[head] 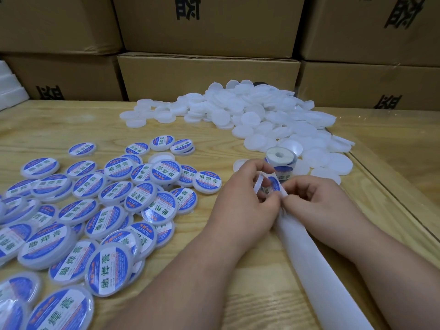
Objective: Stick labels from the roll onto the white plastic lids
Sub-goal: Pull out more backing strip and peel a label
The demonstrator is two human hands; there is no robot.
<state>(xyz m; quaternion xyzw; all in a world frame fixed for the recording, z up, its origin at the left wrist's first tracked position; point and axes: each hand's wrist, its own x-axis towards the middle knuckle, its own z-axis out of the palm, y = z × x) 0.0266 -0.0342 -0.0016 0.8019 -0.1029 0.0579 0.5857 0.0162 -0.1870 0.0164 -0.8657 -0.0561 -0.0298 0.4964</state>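
A blue-and-white label (273,183) is partly peeled between two hands at the near right of a wooden counter (202,144). The left hand (240,201) curls its fingers (259,167) around a white plastic lid (258,184), held on edge; the right hand (316,201) pinches the label and the backing strip (316,263), which trails toward the viewer as a long white band. The label roll (281,160) stands just beyond the hands. Farther right lies a heap of blank lids (262,115); to the left spreads a pile of labelled lids (95,210). Cardboard boxes (207,75) stack behind. To do this step well, the label should probably be centred over the lid's flat face, one edge laid down first, then smoothed across to avoid creases or bubbles.
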